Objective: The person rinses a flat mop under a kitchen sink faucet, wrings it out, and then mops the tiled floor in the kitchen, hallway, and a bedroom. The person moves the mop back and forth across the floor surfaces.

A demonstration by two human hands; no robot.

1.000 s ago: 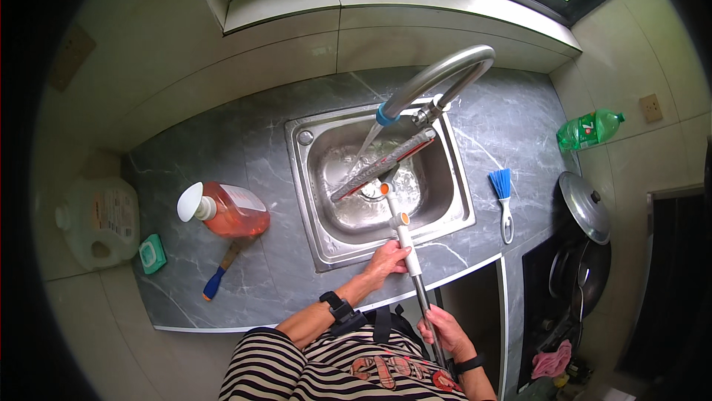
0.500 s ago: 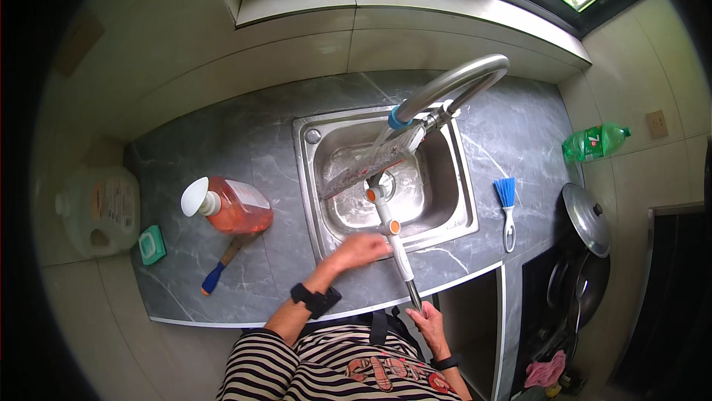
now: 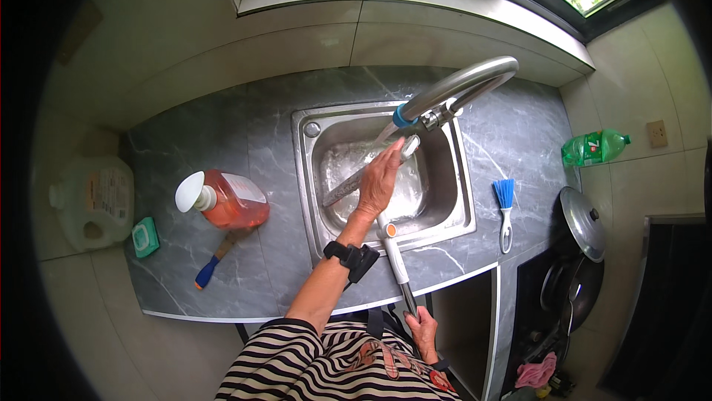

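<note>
A flat mop lies across the sink, its grey head down in the basin with a white end near the tap. Its white jointed handle with orange round parts runs back over the counter's front edge. My right hand is closed round the metal pole at the near end. Stretched over the mop head, my left hand has its fingers extended towards the white end and hides part of the head. Whether its palm touches the head I cannot tell. Water runs from the curved tap.
Left of the sink stand a pump bottle of red liquid, a blue-handled scraper-like tool, a green packet and a large jug. At right are a blue brush, a green bottle, a pan lid and a wok.
My left hand has moved from beside the handle, forward over the mop head. The mop head has turned to stand more edge-on. My right hand keeps its hold on the pole.
</note>
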